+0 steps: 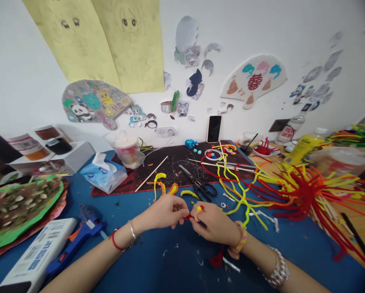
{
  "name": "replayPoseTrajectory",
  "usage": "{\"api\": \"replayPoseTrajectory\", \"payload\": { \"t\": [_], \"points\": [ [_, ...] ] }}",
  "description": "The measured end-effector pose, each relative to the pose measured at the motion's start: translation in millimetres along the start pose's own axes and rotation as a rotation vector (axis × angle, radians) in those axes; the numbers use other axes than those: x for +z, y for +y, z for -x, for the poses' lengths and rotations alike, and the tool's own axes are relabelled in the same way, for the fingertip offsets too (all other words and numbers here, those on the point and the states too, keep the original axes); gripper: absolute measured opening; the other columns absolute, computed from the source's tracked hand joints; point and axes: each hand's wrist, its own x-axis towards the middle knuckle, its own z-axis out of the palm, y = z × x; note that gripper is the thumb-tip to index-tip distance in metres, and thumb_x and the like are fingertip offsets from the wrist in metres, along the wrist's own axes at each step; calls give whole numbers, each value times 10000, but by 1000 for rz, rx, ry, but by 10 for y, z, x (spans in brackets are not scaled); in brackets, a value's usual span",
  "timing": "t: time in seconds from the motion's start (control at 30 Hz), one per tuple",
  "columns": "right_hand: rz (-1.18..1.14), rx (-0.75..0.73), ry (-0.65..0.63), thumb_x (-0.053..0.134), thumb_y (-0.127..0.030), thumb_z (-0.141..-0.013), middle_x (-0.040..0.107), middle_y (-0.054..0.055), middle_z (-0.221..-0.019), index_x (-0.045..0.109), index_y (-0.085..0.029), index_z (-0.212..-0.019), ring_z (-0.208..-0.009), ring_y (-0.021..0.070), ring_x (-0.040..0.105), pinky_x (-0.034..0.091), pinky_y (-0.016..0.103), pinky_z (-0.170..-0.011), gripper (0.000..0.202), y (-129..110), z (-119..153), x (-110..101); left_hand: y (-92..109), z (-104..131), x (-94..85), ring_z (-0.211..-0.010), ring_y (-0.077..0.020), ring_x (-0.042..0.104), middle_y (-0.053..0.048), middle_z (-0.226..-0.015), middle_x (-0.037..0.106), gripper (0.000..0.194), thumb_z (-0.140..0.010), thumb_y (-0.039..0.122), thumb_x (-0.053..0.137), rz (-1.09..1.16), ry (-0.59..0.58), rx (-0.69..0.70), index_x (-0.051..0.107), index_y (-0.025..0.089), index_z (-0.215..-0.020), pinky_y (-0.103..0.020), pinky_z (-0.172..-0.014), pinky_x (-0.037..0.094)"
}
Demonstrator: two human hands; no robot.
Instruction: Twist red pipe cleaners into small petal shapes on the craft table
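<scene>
My left hand (172,211) and my right hand (214,224) meet above the blue table (170,264), fingertips closed. Between them both pinch a short red pipe cleaner (187,217); most of it is hidden by the fingers. A small yellow and red fuzzy piece (200,208) sits on a finger of my right hand. Beneath that hand hangs or lies a dark red fuzzy strand (217,258); I cannot tell if it joins the held piece. Just beyond my hands are black-handled scissors (202,189) and bent yellow and orange pipe cleaners (162,187).
A large bundle of red, yellow and orange pipe cleaners (307,191) spreads over the right side. At left lie a blue glue gun (87,228), a white box (38,256) and a tissue pack (104,175). A phone (214,129) leans on the wall behind a dark mat (152,162).
</scene>
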Motion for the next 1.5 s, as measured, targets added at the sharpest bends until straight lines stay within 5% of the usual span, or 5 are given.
{"api": "replayPoseTrajectory", "payload": {
  "t": [0.23, 0.5, 0.77, 1.23, 1.5],
  "points": [
    [-256, 141, 147, 404, -183, -818, 467, 1, -627, 392, -179, -595, -617, 127, 408, 336, 280, -618, 224, 29, -15, 13, -46, -64, -47, -442, -67, 509, -19, -678, 609, 254, -800, 354, 485, 331, -73, -46, 567, 131, -887, -187, -447, 412],
    [-1354, 511, -39, 311, -282, -842, 227, -66, -569, 247, -203, -607, -474, 76, 184, 195, 235, -452, 256, -4, -83, -1, 107, 61, -131, -791, -142, 581, -39, -906, 646, 205, -846, 251, 446, -406, 193, 294, 601, 188, -962, -244, -716, 424],
    [-394, 351, 134, 319, -261, -890, 409, -21, -606, 344, -187, -599, -582, 113, 377, 303, 270, -599, 301, -38, -40, -4, 42, 36, -59, -598, -111, 528, -25, -705, 626, 232, -858, 248, 411, -505, 252, 218, 618, 156, -808, -205, -564, 362],
    [299, 175, 148, 397, -196, -834, 523, 30, -556, 454, -173, -554, -562, 140, 459, 257, 279, -567, 287, -41, 0, 136, -62, 17, 169, -571, -146, 507, -63, -708, 580, 203, -839, 161, 369, -986, 274, 294, 546, 128, -746, -245, -511, 315],
    [40, 218, 179, 374, -192, -859, 496, 0, -565, 388, -177, -573, -542, 108, 446, 284, 242, -561, 286, -101, -3, 70, -22, -45, 3, -510, -76, 453, 31, -560, 507, 152, -785, 237, 467, -142, 166, 104, 568, 149, -712, -177, -471, 336]
  ]
}}
